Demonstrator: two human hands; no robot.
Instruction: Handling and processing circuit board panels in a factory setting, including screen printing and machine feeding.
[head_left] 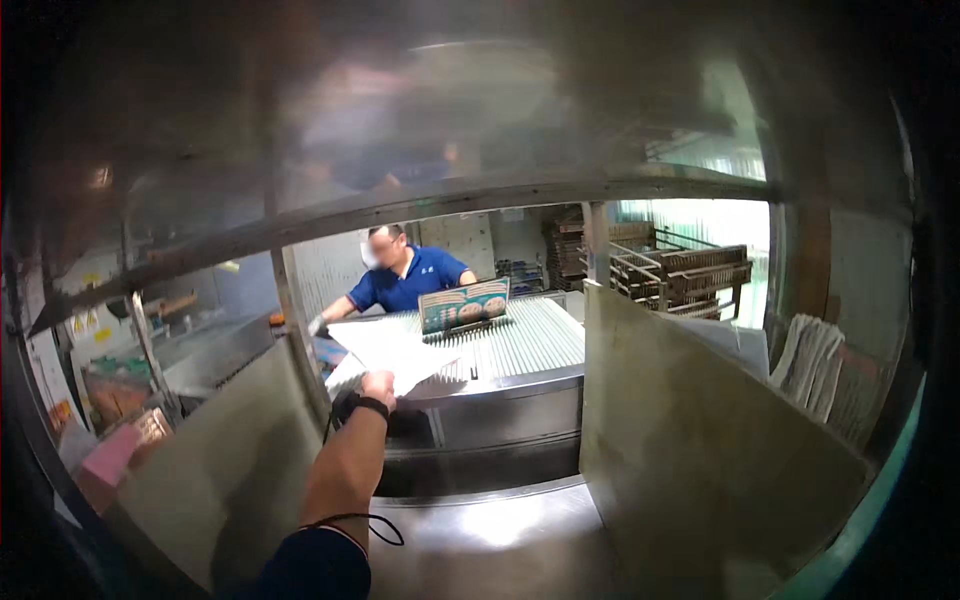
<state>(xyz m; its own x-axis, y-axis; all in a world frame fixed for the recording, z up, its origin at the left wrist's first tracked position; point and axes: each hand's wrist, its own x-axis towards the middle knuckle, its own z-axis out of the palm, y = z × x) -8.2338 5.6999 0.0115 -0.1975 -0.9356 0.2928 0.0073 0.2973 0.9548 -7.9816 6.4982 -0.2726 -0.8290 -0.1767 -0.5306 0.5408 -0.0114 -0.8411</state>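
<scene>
My left hand point(379, 388), with a dark watch on the wrist, reaches forward through an opening in a metal frame. Its fingers are closed on the near edge of white sheets point(385, 345), which look like paper. The sheets fan out over the left end of a ribbed metal bed point(535, 335). Behind the sheets, a co-worker in a blue shirt point(405, 285) leans toward the bed, one gloved hand point(317, 325) near their far left corner. A patterned green and copper panel point(465, 308) stands tilted on the ribs. My right hand is out of view.
A flat panel point(700, 420) slants along the opening's right side, another point(225, 470) along its left. A metal beam point(500, 198) crosses above my arm. Brown racks point(690, 275) stand far right; a cloth point(810, 365) hangs nearer. Below lies a shiny metal surface point(500, 540).
</scene>
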